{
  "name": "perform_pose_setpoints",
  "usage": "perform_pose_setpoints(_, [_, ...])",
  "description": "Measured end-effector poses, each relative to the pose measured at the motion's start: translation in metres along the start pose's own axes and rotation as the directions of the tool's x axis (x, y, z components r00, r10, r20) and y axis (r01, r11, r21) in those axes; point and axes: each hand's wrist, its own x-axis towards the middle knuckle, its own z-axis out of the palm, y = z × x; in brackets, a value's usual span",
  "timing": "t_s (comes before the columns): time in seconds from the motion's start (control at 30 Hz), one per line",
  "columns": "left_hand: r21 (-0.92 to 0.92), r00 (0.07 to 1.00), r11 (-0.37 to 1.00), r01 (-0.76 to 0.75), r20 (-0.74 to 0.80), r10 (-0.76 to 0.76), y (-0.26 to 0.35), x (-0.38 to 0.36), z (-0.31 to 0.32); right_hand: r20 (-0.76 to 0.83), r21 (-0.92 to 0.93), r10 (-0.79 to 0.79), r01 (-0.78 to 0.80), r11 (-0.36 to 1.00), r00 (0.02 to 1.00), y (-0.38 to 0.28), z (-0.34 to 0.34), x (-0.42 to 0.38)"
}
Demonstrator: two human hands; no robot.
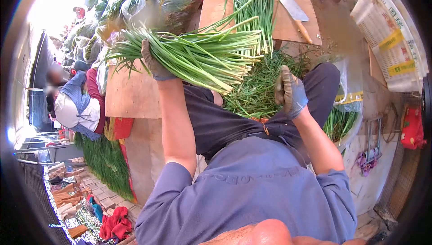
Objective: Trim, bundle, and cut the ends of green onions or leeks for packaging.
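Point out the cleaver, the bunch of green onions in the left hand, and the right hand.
cleaver (293, 8), head view, on the flat blade.
bunch of green onions (202, 56), head view, mid-stalks.
right hand (290, 93), head view, back of the glove.

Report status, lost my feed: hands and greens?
Left hand gripping chive bundle. Right hand free, over trimmings pile. Cleaver on board, clear.

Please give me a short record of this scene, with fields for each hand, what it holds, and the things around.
left hand: gloved, gripping a bundle of green onions
right hand: gloved, holding nothing visible, above loose greens on the lap
board: wooden, with more green onions and a cleaver on it
nearby: a person in a white cap at the left; bagged greens behind
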Motion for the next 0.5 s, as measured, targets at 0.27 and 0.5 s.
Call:
perform_pose_setpoints(0.27, [-0.130,0.991,0.987,0.096,0.101,-0.084,-0.003,-0.015,0.022,0.067,-0.092,-0.052,0.058,0.994,0.996,-0.062,0.085,0.027])
perform_pose_setpoints(0.5, [-0.068,0.998,0.997,0.042,0.051,-0.039,0.002,-0.021,0.036,0.175,0.016,0.024,-0.027,1.000,0.984,-0.057,0.083,0.040])
